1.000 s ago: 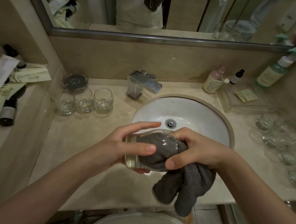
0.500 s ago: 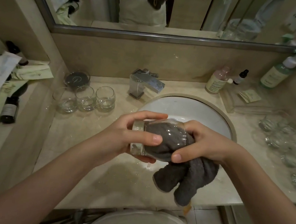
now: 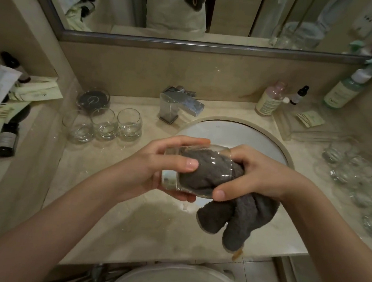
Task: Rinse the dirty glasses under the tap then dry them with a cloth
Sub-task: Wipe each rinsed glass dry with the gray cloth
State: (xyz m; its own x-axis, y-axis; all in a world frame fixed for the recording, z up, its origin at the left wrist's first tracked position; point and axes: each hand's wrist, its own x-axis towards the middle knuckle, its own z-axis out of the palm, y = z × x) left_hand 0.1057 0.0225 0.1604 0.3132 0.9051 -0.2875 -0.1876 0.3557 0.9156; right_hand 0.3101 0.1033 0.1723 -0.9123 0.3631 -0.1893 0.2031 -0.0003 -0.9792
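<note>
I see the short clear tumbler glass (image 3: 197, 169) held on its side over the front edge of the round white sink basin (image 3: 238, 132), mouth towards my right. My left hand (image 3: 154, 167) grips its base end, thumb across the wall. My right hand (image 3: 257, 173) clamps the dark grey terry cloth (image 3: 236, 219), part of it stuffed inside the glass, the rest hanging below. So I judge this glass rinsed and now being dried. Three clear round tumblers (image 3: 104, 125) stand in a row on the beige stone counter (image 3: 126, 215), left of the square chrome tap (image 3: 179, 104), which runs no water. A blurred cluster of clear glasses (image 3: 356, 174) sits at the right. Which group is finished I cannot tell, so several glasses may remain.
</note>
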